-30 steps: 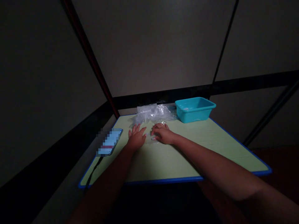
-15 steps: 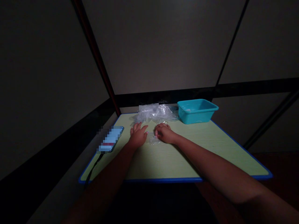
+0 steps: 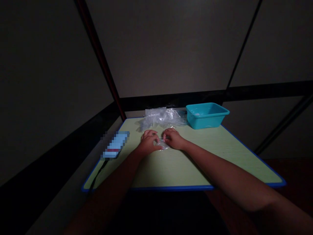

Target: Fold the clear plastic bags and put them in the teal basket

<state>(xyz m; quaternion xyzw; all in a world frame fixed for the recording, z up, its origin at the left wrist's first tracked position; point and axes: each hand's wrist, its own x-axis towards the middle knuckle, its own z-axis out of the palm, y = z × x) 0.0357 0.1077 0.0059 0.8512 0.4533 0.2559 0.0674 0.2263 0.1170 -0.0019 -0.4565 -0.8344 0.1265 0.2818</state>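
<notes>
A small clear plastic bag (image 3: 164, 145) lies on the light green table (image 3: 171, 169) between my hands. My left hand (image 3: 149, 143) is at its left edge, thumb and fingers apart in a curve, the thumb tip near the bag's lower edge. On the other side, my right hand (image 3: 174, 138) has its fingers curled and pinched on the bag's upper right part. Its fingertips partly hide the bag. Behind both hands sits a crumpled pile of clear plastic bags (image 3: 161, 117).
At the back right of the table stands a turquoise basin (image 3: 206, 120) with something pale inside. A phone (image 3: 116, 145) with a black cable (image 3: 97, 176) lies by the left edge. A wall rises behind the table.
My left hand has turned and shifted right toward the small bag, its fingers curving inward from a more spread pose. My right hand stays at the bag almost unmoved.
</notes>
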